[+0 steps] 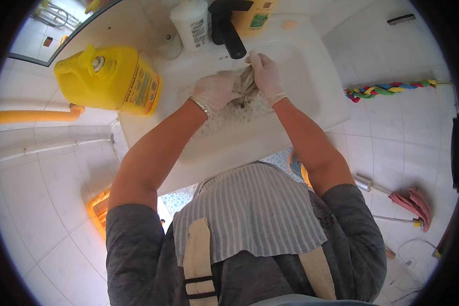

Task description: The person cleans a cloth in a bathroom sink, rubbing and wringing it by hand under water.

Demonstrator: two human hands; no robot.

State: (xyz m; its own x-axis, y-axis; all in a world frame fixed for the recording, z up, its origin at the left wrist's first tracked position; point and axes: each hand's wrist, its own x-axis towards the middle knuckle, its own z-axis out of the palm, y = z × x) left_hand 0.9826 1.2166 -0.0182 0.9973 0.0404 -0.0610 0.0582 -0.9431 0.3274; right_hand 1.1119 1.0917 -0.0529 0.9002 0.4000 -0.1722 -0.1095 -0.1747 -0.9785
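Both of my hands wear thin translucent gloves and are over the white washbasin (321, 103). A wet grey cloth (247, 82) is bunched between them. My left hand (216, 88) grips its left side, with the fingers partly hidden in the folds. On the other side my right hand (267, 74) pinches the cloth's upper right part, just below the black faucet (233, 38). Greyish suds (229, 118) lie in the basin beneath the cloth. Whether water runs from the spout I cannot tell.
A large yellow jug (99, 84) stands on the basin's left corner. Behind the basin are a small glass bottle (171, 46), a white bottle (191, 28) and a yellow bottle (254, 19). A braided cord (390, 88) hangs along the right wall, above a pink cloth (413, 206).
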